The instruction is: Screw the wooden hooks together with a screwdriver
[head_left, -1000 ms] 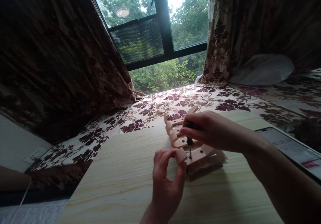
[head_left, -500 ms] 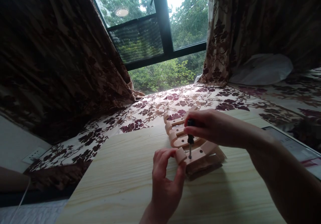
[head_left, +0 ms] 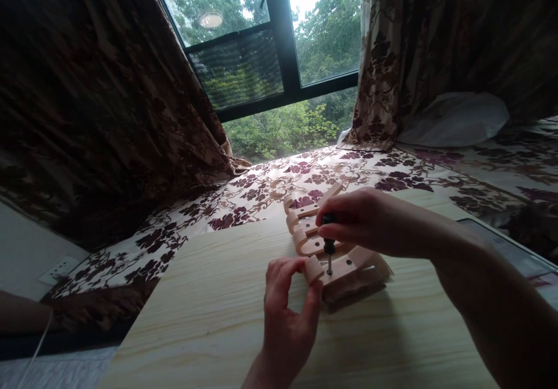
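My right hand (head_left: pixel 355 220) is closed around the black handle of a screwdriver (head_left: pixel 329 243), which stands nearly upright. Its metal tip meets a screw at the near end of a wooden piece (head_left: pixel 358 256) with a curled end, a second dark screw showing beside it. My left hand (head_left: pixel 290 313) pinches that curled end between thumb and fingers. Behind it lie several similar wooden pieces (head_left: pixel 300 239) with rounded ends and dark screws, in a row going away from me. Under the near piece is something in clear plastic wrap, its content unclear.
All this rests on a pale wood-grain table (head_left: pixel 196 296). A flat device with a lit screen (head_left: pixel 510 255) lies at the right, partly behind my forearm. Beyond the table is a floral cloth (head_left: pixel 265 185) under a window, with a white plastic bag (head_left: pixel 457 120) at the right.
My right hand and the screwdriver handle have shifted slightly to the left, with the tip still at the same screw. The left hand keeps its hold.
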Demonstrator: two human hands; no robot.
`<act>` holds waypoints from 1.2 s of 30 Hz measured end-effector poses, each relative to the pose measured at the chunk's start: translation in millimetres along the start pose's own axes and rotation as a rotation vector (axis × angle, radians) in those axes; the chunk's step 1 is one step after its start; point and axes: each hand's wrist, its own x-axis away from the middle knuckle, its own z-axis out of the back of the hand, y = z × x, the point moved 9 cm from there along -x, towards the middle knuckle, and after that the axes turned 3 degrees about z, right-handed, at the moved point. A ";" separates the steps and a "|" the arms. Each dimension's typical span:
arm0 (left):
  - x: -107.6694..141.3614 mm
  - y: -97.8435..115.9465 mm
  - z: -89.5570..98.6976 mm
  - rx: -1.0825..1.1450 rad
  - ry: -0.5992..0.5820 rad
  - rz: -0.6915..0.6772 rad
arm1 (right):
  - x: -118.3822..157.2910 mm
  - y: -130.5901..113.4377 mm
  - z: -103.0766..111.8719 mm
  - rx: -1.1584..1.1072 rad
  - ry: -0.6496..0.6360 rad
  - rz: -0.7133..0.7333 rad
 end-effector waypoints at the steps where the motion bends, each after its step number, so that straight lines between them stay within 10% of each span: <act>1: 0.0 0.1 0.1 -0.002 0.001 -0.001 | 0.4 -0.3 1.9 0.042 0.026 -0.003; 8: -0.8 0.8 -0.7 -0.002 -0.008 -0.007 | 0.8 -21.0 -0.2 0.070 0.022 0.151; 14: -1.1 1.1 -0.6 -0.006 -0.001 -0.012 | -3.9 -3.0 10.1 0.294 0.161 0.006; 21: -0.2 -2.1 -1.5 0.010 -0.010 0.004 | -0.2 -14.5 -5.6 -0.060 -0.051 0.134; 28: -1.1 -0.5 -1.0 0.005 -0.006 0.001 | -8.1 3.2 8.2 0.180 0.166 0.030; 36: 0.2 -0.7 -1.3 0.012 -0.008 0.009 | 5.7 -15.1 -3.1 -0.050 -0.085 0.092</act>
